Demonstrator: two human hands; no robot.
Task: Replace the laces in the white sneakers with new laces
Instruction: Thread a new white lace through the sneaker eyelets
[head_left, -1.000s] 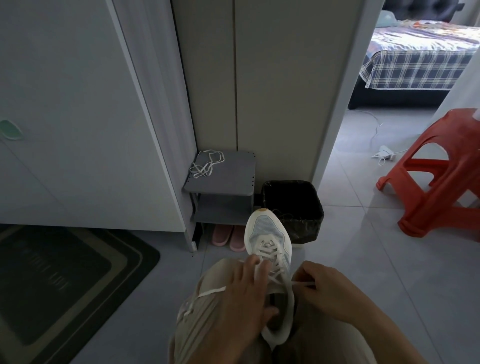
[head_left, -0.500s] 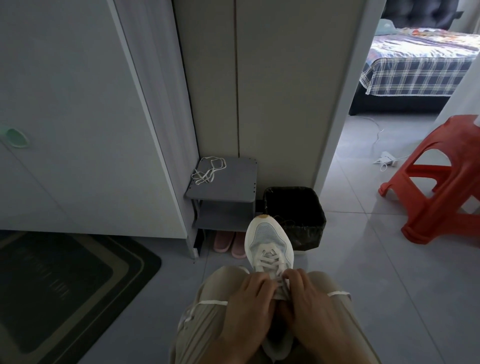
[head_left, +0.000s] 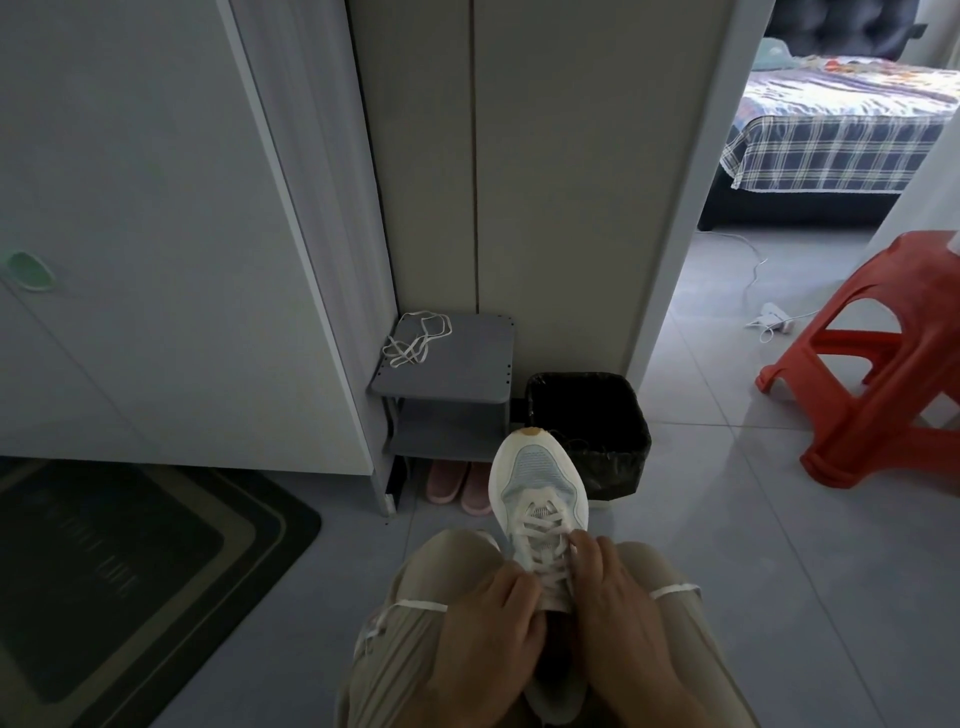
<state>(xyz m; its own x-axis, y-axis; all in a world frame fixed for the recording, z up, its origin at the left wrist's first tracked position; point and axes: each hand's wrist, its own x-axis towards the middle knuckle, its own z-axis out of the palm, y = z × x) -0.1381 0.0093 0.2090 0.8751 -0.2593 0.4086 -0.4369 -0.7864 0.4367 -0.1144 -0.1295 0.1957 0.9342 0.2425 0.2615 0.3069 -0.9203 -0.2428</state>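
A white sneaker (head_left: 537, 483) with a pale blue toe panel rests between my knees, toe pointing away from me. A white lace (head_left: 540, 540) is threaded in crosses up its front. My left hand (head_left: 491, 623) grips the shoe's left side near the top eyelets. My right hand (head_left: 618, 608) holds the right side, fingertips on the lace crossings. One lace end (head_left: 423, 604) trails over my left thigh, the other (head_left: 672, 591) over my right thigh. A loose white lace (head_left: 415, 340) lies bunched on a small grey shelf (head_left: 467, 364).
A black bin (head_left: 589, 431) stands just beyond the toe. Pink slippers (head_left: 460, 480) sit under the shelf. A red plastic stool (head_left: 878, 364) is at the right, a dark doormat (head_left: 130, 571) at the left. White cupboard doors and a wall rise ahead.
My right hand has come in from the right, where it pulled a lace end, and both hands now clasp the sneaker's upper lacing. The right lace end now lies over my right thigh.
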